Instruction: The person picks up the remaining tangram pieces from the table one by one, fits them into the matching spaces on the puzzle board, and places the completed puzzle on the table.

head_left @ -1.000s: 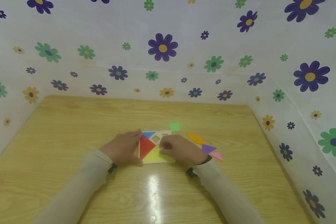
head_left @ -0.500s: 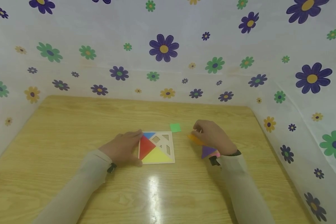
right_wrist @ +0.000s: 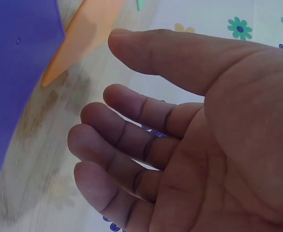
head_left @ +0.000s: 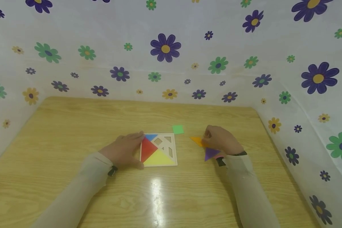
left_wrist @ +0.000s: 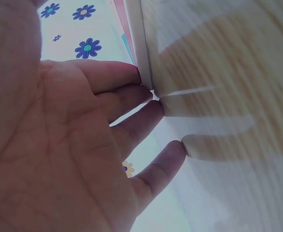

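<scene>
A white tangram tray (head_left: pixel 175 152) lies on the table, holding a red triangle (head_left: pixel 148 150), a yellow triangle (head_left: pixel 158 158) and a blue piece (head_left: pixel 151 137); several recesses show bare on its right. My left hand (head_left: pixel 122 150) rests along the tray's left side, its fairly straight fingertips touching the edge in the left wrist view. My right hand (head_left: pixel 223 139) hovers by the orange parallelogram (head_left: pixel 197 140), fingers loosely bent. In the right wrist view its thumb and fingers stand apart with nothing between them. The purple triangle (head_left: pixel 211 153) lies just below, and a pink piece (head_left: pixel 220 155) is mostly hidden under the wrist.
A green square (head_left: pixel 178 129) lies at the tray's upper right corner. The wooden table (head_left: pixel 117 196) is bordered at the back and sides by a white flower-patterned cloth (head_left: pixel 102 31).
My right hand has moved right from above the tray to the loose pieces, then shifted slightly further right beside the orange parallelogram. My left hand has stayed at the tray.
</scene>
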`<state>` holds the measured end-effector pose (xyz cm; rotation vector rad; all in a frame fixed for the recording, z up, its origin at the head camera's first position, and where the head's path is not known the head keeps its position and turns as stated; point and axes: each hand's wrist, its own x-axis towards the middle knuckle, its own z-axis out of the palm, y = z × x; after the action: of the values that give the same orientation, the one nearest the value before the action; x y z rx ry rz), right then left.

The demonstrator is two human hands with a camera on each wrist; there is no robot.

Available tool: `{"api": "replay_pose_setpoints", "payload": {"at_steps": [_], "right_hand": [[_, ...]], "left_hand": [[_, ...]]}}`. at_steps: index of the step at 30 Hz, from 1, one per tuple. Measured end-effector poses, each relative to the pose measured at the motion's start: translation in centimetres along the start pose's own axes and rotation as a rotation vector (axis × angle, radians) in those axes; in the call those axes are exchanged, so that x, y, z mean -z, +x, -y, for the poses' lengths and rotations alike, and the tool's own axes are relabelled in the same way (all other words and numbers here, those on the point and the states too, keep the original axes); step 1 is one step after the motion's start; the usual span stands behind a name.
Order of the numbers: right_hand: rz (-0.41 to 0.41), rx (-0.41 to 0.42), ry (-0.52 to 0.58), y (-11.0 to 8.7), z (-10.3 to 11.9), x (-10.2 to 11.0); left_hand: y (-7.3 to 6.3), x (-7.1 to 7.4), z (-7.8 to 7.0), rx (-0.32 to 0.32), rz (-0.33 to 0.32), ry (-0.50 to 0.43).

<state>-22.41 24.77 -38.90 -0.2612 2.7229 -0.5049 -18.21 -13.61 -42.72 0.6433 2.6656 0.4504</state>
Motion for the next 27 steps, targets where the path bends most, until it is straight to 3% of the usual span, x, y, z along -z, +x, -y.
{"api": "replay_pose_setpoints", "payload": {"at_steps": [19, 27], "right_hand": [[0.037, 0.03, -0.022, 0.88, 0.38, -0.79], [0.004, 0.056, -0.052, 0.77, 0.67, -0.95]], "left_hand": [[0.03, 0.11, 0.42, 0.01, 0.003, -0.004], [-0.21, 0.46, 0.07, 0.016, 0.017, -0.026]]}}
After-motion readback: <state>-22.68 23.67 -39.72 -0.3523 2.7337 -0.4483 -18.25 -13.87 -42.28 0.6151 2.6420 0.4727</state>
